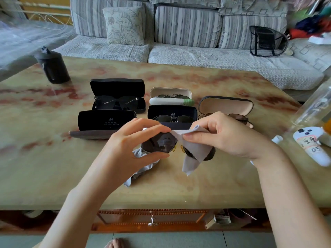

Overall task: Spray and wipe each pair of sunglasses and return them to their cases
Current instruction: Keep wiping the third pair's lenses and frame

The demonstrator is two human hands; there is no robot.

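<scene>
Right grip (227, 135) on soft grey cloth (195, 158)

Five open cases (117, 86) (105, 120) (170, 91) (172, 110) (225, 106) and five pairs of sunglasses (116, 102) (172, 96) (172, 119) (240, 117) (157, 144).

Left hand (141, 140) gripping sunglasses (157, 144), right hand (225, 135) pinching grey cloth (195, 151) over lens, above table (53, 158)
</scene>
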